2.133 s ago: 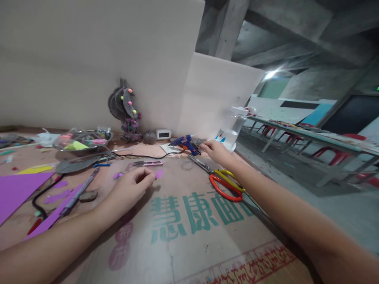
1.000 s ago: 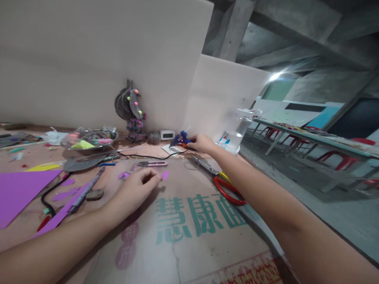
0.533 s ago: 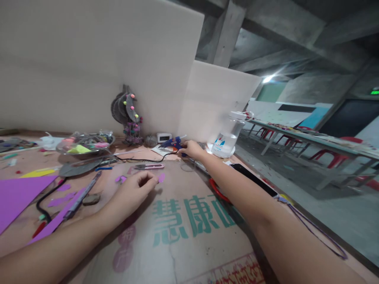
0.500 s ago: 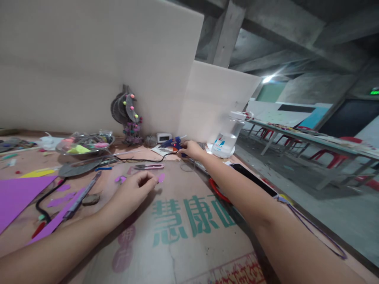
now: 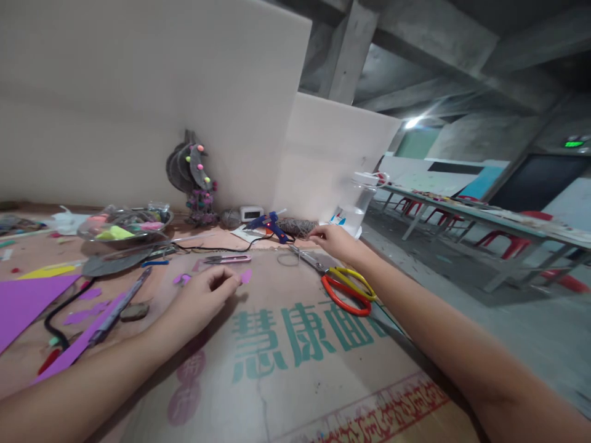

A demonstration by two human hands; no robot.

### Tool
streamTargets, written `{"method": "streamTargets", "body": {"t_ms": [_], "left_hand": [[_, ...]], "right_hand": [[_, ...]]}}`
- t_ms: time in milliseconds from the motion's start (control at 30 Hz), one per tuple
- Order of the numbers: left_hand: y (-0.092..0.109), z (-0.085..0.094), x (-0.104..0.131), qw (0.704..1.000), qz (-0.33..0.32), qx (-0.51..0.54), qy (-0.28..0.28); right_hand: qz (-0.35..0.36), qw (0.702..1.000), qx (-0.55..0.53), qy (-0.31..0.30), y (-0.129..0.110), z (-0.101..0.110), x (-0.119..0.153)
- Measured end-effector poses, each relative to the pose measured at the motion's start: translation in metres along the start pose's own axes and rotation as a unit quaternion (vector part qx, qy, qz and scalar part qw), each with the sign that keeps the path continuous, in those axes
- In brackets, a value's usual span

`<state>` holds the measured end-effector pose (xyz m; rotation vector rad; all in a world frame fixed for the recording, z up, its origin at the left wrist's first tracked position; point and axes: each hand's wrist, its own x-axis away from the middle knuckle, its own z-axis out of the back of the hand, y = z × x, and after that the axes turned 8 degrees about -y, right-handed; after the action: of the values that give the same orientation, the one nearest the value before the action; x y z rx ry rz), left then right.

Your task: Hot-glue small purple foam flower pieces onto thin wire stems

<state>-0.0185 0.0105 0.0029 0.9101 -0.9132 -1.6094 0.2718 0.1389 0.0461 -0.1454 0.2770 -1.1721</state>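
My left hand [image 5: 210, 294] is over the printed cardboard [image 5: 221, 394], thumb and forefinger pinched on a small purple paper piece [image 5: 246, 277]. At the back right, my right hand [image 5: 335, 239] has its fingers curled together; whether anything is between them is too small to see. It is beside a roll of grey twine [image 5: 298, 227] and the clear bottle [image 5: 353, 206]. A blue glue gun [image 5: 271, 226] lies left of it, apart from the fingers. Scissors with red and yellow handles [image 5: 348, 295] lie below my right wrist. Pink snips [image 5: 227, 259] rest behind my left hand.
A tray of craft bits [image 5: 124, 224], a grey felt piece [image 5: 117, 263], a purple sheet [image 5: 30, 304] and a pen [image 5: 120, 304] are on the left. Behind stands a grey ornament with coloured balls [image 5: 194, 175]. A white panel [image 5: 240, 111] closes the back.
My right hand has moved right, off the glue gun, which is now fully visible. The scissors have come into view under the right arm. The left hand stays nearly in place.
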Motion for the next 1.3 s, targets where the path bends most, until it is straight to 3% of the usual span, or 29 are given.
{"method": "streamTargets", "body": {"t_ms": [267, 467, 567, 667, 733, 800, 900, 1000, 1067, 1200, 1300], "left_hand": [[-0.003, 0.000, 0.000, 1.000, -0.006, -0.005, -0.009], [-0.002, 0.001, -0.001, 1.000, -0.006, -0.005, -0.011], [-0.003, 0.001, -0.001, 1.000, -0.013, -0.005, -0.018], [-0.003, 0.002, -0.001, 1.000, -0.011, -0.006, -0.013], [-0.003, 0.002, -0.001, 1.000, -0.010, -0.008, -0.017], [-0.003, 0.001, -0.001, 1.000, -0.011, -0.011, -0.021], [-0.003, 0.000, -0.001, 1.000, -0.015, -0.017, -0.019], [-0.001, 0.000, 0.000, 1.000, -0.020, -0.018, -0.017], [0.001, 0.000, 0.001, 0.999, -0.023, -0.015, -0.016], [0.004, 0.001, 0.003, 0.999, -0.029, -0.021, -0.023], [0.004, 0.001, 0.004, 0.998, -0.034, -0.033, -0.031]], "right_hand": [[-0.015, 0.999, -0.034, -0.022, -0.001, -0.023, 0.005], [-0.004, 0.995, -0.096, 0.006, -0.036, 0.006, 0.027], [0.050, 0.971, -0.230, -0.049, -0.069, 0.016, 0.053], [0.122, 0.926, -0.332, -0.129, -0.099, 0.007, 0.079], [0.162, 0.910, -0.341, -0.172, -0.114, -0.003, 0.094], [0.188, 0.919, -0.292, -0.189, -0.124, -0.013, 0.107], [0.270, 0.933, -0.192, -0.142, -0.134, -0.019, 0.124], [0.385, 0.909, -0.125, -0.097, -0.140, -0.017, 0.134], [0.416, 0.901, -0.099, -0.065, -0.140, -0.016, 0.132], [0.332, 0.940, -0.062, 0.053, -0.129, -0.024, 0.108], [0.282, 0.955, -0.084, 0.028, -0.117, -0.039, 0.091]]}}
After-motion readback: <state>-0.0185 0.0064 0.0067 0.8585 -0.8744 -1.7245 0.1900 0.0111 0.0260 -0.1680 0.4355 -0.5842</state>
